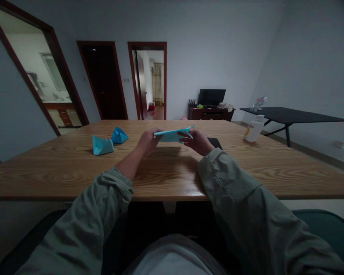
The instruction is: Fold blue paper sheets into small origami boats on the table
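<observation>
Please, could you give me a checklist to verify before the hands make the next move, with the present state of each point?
1. Left hand has the light-blue paper: ok, at its left end.
2. Right hand has the paper: ok, at its right end.
3. Paper raised off the wooden table: ok, a shadow shows below it.
4. Light-blue folded piece and darker blue folded piece apart from the hands: ok, both on the left.
5. White bottle apart from the right hand: ok, standing farther right.
6. Creases of the paper sharp: cannot tell, too small and dim.
</observation>
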Motion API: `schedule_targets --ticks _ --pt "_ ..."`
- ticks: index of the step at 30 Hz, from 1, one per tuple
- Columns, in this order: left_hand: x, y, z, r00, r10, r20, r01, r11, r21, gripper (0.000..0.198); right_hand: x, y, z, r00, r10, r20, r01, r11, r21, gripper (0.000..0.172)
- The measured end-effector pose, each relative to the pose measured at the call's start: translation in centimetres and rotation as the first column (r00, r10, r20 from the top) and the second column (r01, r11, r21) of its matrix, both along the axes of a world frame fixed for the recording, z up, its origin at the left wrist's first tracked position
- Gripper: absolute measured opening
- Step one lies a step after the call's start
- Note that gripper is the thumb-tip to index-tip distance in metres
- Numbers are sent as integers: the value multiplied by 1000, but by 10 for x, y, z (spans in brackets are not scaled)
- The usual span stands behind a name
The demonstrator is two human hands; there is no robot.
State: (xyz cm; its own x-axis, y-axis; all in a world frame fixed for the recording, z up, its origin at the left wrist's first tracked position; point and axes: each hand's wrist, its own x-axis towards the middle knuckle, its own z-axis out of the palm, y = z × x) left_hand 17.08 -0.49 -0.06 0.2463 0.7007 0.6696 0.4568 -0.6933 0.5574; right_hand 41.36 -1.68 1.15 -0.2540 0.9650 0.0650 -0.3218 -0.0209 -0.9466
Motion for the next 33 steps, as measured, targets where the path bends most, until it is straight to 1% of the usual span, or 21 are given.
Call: schedule_targets --ticks 1,3,5,6,9,12,15,16,17,18,20,21,22,23,24,26,28,29,31,32,33 --pt "1 0 2 996 6 87 -4 1000 -24 31 -1 0 0 1000 -18 24 17 999 33 27" --pt "3 2 4 966 -23 258 52 993 -106 36 -3 1 -1 993 -70 95 55 988 146 19" --pt "5 5 3 922 -64 383 139 976 -170 41 -4 3 -4 972 -161 172 105 951 291 8" --pt "5 7 2 902 -80 425 177 965 -193 44 -4 5 -5 956 -214 203 132 926 354 8" --pt "7 12 -2 854 -94 512 260 929 -263 49 -3 10 -9 904 -334 266 187 870 456 17" --pt "5 13 -5 831 -95 549 313 894 -320 49 -1 13 -11 879 -366 305 194 859 474 25" --pt "2 12 -5 846 -50 531 294 874 -386 38 1 17 -15 850 -390 354 189 853 486 29" --pt "1 11 -5 856 -36 516 281 870 -405 33 2 19 -16 826 -411 386 185 844 504 30" --pt "-1 11 -5 869 -26 495 264 870 -417 28 4 22 -18 783 -453 427 186 825 534 30" --pt "-2 10 -4 886 -20 463 238 876 -419 22 6 24 -20 718 -512 472 192 797 573 30" --pt "-5 12 -4 929 5 371 151 908 -390 17 9 27 -23 539 -638 550 198 730 654 30" --pt "-6 13 -5 950 31 311 90 926 -367 17 11 28 -23 450 -687 570 197 699 687 30" --pt "-6 15 -7 968 60 243 25 942 -335 18 12 27 -24 379 -719 583 194 678 709 31" --pt "-7 17 -9 981 88 172 -34 955 -295 21 12 26 -23 333 -735 591 191 666 721 31" --pt "-6 19 -11 989 112 98 -85 965 -247 23 11 24 -22 307 -741 597 186 662 726 32" --pt "-4 22 -17 986 155 -54 -161 977 -137 26 6 17 -20 282 -746 604 164 657 735 33" --pt "-1 23 -22 965 178 -195 -190 981 -42 29 -4 8 -18 279 -737 616 88 658 748 35" --pt "1 23 -23 950 177 -258 -188 982 -18 30 -10 3 -17 291 -723 626 23 660 751 35" --pt "3 22 -25 914 145 -380 -165 986 -20 29 -23 -5 -18 312 -673 671 -133 668 732 38" --pt "3 22 -26 890 129 -438 -161 986 -38 28 -28 -8 -20 300 -632 714 -218 684 696 40" --pt "3 22 -26 862 119 -492 -171 984 -60 28 -33 -10 -21 268 -580 769 -296 710 639 42"
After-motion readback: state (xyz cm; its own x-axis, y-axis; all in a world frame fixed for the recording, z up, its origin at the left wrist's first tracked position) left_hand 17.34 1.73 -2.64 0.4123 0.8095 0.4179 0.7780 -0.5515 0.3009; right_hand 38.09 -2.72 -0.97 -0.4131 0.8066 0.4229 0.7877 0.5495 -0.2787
